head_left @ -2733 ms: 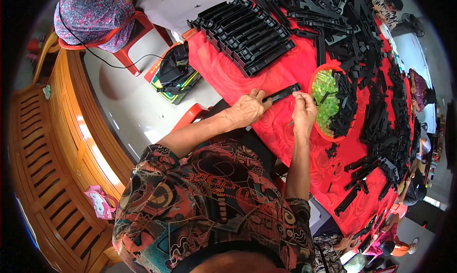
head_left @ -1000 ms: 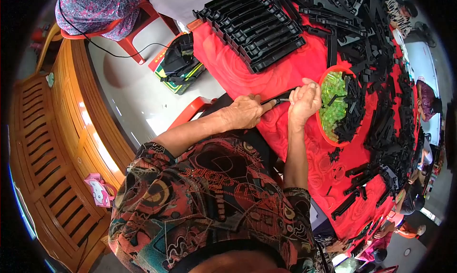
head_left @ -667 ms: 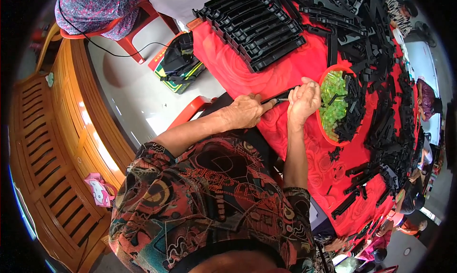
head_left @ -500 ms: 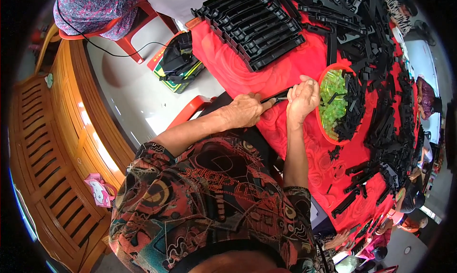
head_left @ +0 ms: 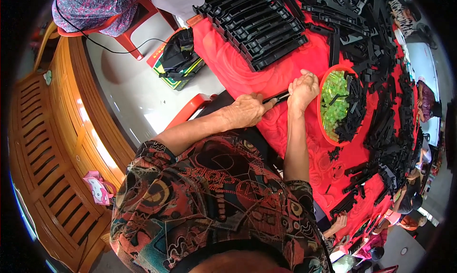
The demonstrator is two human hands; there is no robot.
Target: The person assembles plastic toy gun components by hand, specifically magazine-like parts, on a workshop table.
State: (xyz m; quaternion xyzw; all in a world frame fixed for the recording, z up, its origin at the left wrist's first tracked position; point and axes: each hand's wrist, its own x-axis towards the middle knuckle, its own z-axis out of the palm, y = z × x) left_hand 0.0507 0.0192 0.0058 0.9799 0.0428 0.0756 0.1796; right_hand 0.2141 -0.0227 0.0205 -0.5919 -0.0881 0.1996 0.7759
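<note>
A narrow black plastic part (head_left: 282, 98) runs between my two hands, over the near edge of the red tablecloth. My left hand (head_left: 246, 111) is closed round its left end. The fingers of my right hand (head_left: 303, 89) are curled at its right end, and the palm side hides what lies inside them. Just right of that hand stands an orange-red bowl (head_left: 320, 124) with pale green translucent pieces (head_left: 334, 99) on its left side and small black pieces (head_left: 352, 106) on its right. Beyond my hands, long black plastic parts (head_left: 259, 30) lie side by side in a stack.
Loose black parts (head_left: 347, 20) heap across the far and right side of the red tablecloth (head_left: 314, 187). A co-worker's hand (head_left: 339, 223) reaches in at the lower right. A red stool (head_left: 190, 110), a box with a black bag (head_left: 181, 59) and a wooden bench (head_left: 47, 163) are to my left.
My right hand has shifted slightly up and away, and more of the black part shows between my hands. The co-worker's hand has moved farther onto the table.
</note>
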